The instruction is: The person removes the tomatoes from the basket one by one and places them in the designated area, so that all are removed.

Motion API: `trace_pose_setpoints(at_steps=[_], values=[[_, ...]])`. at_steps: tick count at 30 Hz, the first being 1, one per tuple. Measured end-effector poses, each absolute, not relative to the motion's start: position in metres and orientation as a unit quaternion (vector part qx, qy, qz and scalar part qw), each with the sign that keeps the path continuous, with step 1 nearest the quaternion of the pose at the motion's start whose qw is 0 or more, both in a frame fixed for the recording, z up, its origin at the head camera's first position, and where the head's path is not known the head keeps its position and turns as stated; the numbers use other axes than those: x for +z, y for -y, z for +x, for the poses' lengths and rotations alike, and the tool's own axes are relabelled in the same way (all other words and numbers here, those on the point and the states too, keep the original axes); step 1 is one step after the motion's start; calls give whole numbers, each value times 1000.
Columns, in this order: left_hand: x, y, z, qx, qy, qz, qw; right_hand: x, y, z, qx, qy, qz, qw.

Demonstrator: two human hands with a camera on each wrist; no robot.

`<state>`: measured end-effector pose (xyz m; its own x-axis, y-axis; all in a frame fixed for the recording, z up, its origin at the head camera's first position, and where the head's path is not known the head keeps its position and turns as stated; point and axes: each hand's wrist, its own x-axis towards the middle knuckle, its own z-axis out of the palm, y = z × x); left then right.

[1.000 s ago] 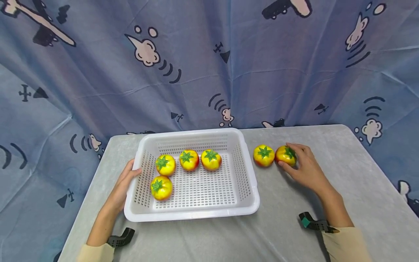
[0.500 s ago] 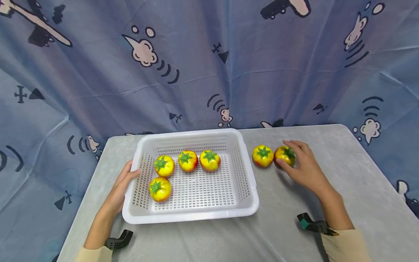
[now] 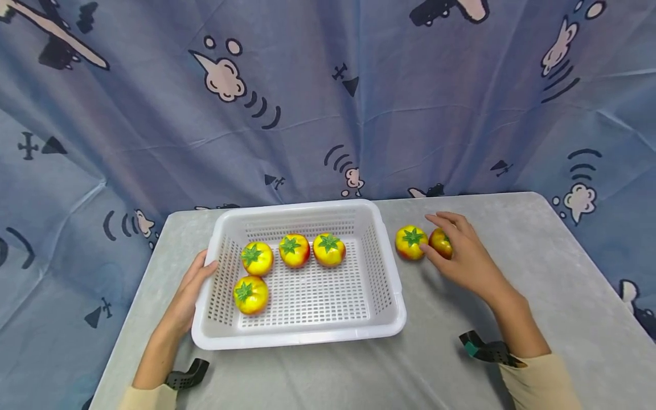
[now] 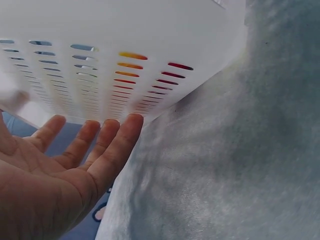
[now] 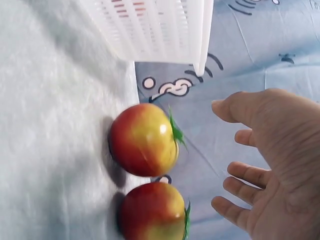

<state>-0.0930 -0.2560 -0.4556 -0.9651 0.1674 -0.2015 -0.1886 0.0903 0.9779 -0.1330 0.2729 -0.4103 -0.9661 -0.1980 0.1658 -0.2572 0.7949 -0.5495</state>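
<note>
hovering above two fruits, the right hand is loosely spread.

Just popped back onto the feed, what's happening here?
A person's left hand grips the left side of a white basket, thumb over the rim. Four red-and-yellow fruits lie inside it, and two loose fruits sit on the table to its right. The right hand hovers over that pair, holding neither.
</note>
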Motion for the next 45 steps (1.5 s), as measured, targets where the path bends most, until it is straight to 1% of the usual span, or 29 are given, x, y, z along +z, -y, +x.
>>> trace_pose_setpoints(at_steps=[8,14,21,31,45], values=[[-458,258,-91,682,-719,-6,131,-403,-259,-133,292,944,147,48],[-457,259,-91,683,-718,-8,132,-390,-245,-133,293,942,160,38],[-456,259,-91,680,-721,-4,130,-376,-228,-138,297,933,200,31],[-456,258,-96,677,-724,3,129,-359,-201,-143,292,928,232,-3],[-459,256,-94,672,-728,-9,132,-346,-166,-144,285,915,282,-54]])
